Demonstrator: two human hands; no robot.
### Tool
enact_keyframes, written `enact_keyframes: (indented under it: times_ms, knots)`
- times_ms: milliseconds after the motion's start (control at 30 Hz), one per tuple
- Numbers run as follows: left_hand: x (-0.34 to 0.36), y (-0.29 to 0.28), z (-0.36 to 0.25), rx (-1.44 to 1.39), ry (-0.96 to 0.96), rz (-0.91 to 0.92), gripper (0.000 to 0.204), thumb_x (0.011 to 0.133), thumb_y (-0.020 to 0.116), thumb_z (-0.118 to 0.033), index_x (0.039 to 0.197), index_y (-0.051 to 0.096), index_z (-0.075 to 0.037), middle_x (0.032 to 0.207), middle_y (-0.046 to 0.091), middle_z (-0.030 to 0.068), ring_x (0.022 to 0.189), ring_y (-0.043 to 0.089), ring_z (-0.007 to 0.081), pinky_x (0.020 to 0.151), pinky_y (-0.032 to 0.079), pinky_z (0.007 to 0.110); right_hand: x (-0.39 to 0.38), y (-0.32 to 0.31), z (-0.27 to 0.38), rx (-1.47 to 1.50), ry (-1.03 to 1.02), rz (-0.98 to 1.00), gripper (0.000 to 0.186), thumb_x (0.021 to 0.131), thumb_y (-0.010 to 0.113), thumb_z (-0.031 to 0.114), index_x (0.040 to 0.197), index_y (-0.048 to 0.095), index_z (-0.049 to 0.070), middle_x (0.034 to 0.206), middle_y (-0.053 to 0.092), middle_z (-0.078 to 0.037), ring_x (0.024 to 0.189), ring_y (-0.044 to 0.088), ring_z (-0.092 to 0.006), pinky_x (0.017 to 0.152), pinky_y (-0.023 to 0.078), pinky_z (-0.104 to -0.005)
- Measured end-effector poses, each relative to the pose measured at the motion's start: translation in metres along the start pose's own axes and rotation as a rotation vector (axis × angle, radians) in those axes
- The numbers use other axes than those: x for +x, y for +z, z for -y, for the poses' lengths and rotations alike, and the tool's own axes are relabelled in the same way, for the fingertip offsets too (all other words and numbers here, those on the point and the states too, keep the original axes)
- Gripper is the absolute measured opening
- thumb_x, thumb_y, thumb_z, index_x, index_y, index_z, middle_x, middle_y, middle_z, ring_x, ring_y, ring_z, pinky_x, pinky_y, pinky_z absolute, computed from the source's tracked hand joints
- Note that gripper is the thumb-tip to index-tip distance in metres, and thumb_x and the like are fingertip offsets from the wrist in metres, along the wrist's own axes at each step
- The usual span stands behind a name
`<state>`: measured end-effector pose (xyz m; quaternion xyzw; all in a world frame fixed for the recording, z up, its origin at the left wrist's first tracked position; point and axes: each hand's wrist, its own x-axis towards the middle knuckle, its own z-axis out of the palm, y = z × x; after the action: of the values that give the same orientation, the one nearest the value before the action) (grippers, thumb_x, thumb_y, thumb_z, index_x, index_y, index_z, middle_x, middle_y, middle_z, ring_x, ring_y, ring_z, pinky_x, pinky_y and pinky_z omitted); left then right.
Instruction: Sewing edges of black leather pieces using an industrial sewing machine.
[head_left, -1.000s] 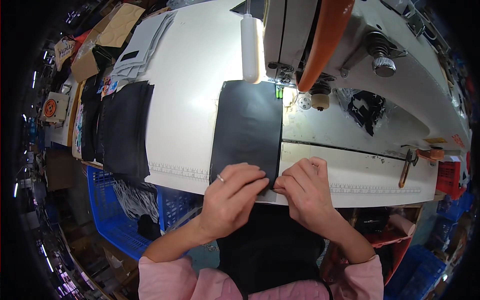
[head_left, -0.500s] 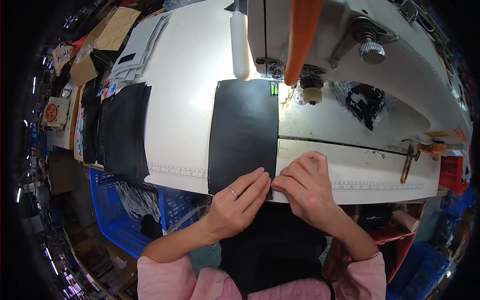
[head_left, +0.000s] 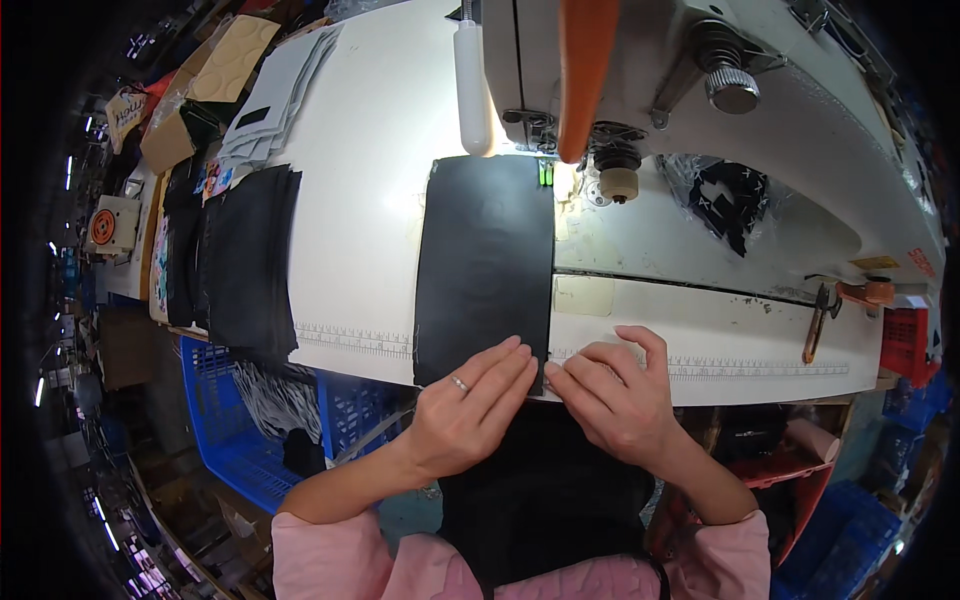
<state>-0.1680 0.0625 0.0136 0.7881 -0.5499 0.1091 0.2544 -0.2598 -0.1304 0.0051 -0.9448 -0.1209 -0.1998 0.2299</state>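
A black, smooth rectangular panel (head_left: 484, 260) lies lengthwise on the white table, its far end below the sewing machine head (head_left: 650, 90). My left hand (head_left: 470, 405) rests on the panel's near end, fingers stretched out together, a ring on one of them. Right beside the panel's near right edge is my right hand (head_left: 620, 400). Its thumb and forefinger come together in a pinch at that edge, while another finger is raised and bent. Whatever the pinch holds is too small or hidden to make out.
Stacked black pieces (head_left: 250, 260) and grey sheets (head_left: 280, 95) lie on the table's left side. A blue basket (head_left: 215, 420) stands below the left edge. Small snips (head_left: 815, 325) lie at the right. An orange strip (head_left: 585, 80) hangs before the machine.
My right hand has moved slightly down and right, its fingertips drawing back a little from the panel's edge. My left hand stays on the panel, its fingers flatter.
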Motion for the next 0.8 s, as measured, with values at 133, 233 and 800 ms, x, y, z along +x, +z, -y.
enact_keyframes:
  times_ms: [133, 233, 800]
  knots:
    - [-0.002, 0.002, 0.000, -0.072, -0.039, -0.028, 0.025, 0.082, 0.071, 0.004, 0.106, 0.073, 0.008, 0.116, 0.071, 0.0175, 0.106, 0.071, 0.0318, 0.090, 0.060, 0.038, 0.000, -0.001, -0.003, -0.023, -0.031, 0.020, 0.025, 0.083, 0.075, 0.009, 0.108, 0.073, 0.009, 0.103, 0.067, 0.000, 0.096, 0.061, -0.0187, 0.104, 0.040, -0.0502]
    - [-0.002, 0.003, -0.001, -0.013, 0.017, -0.015, 0.026, 0.081, 0.072, 0.004, 0.107, 0.073, 0.008, 0.116, 0.071, 0.0173, 0.107, 0.071, 0.0312, 0.090, 0.060, 0.038, 0.001, 0.000, -0.003, -0.007, -0.032, 0.017, 0.024, 0.084, 0.074, 0.010, 0.108, 0.073, 0.009, 0.103, 0.067, 0.000, 0.096, 0.061, -0.0187, 0.104, 0.040, -0.0504]
    - [0.009, -0.014, 0.001, 0.108, 0.129, 0.119, 0.015, 0.087, 0.073, -0.003, 0.100, 0.074, 0.004, 0.110, 0.073, 0.0156, 0.101, 0.073, 0.0307, 0.082, 0.061, 0.035, 0.008, -0.007, -0.007, 0.167, -0.082, 0.131, 0.028, 0.089, 0.067, 0.010, 0.115, 0.067, 0.002, 0.118, 0.066, -0.008, 0.121, 0.061, -0.0220, 0.105, 0.043, -0.0440]
